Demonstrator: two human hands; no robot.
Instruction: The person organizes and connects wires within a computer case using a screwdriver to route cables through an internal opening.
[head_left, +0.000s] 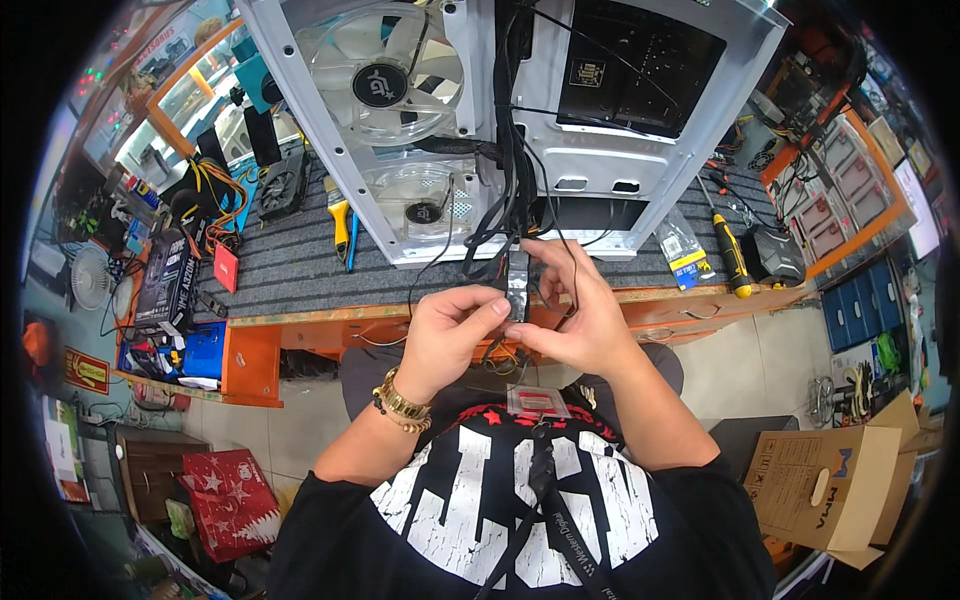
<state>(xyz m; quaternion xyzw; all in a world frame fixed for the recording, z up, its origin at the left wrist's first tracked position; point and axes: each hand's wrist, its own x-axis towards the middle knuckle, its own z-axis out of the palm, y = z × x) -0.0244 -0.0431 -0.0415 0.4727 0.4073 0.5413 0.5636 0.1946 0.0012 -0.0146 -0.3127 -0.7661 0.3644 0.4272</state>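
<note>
My left hand (455, 325) grips the lower left side of a slim dark, shiny piece (517, 285), too small to identify, with its thumb across it. My right hand (575, 315) holds the same piece from the right, thumb at the lower end, index finger near the top. Black cables (513, 170) run down to it from the open white computer case (630, 160) above my hands, and loose wires hang below. Two clear fans (380, 85) sit in the case's left part.
The case stands on a grey mat (300, 250) on an orange bench. Around it lie a brush (338, 225), a yellow screwdriver (735, 260), a plastic packet (685, 250), a graphics card (280, 185) and a black box (165, 290). A cardboard box (820, 485) and red bag (225, 500) are below.
</note>
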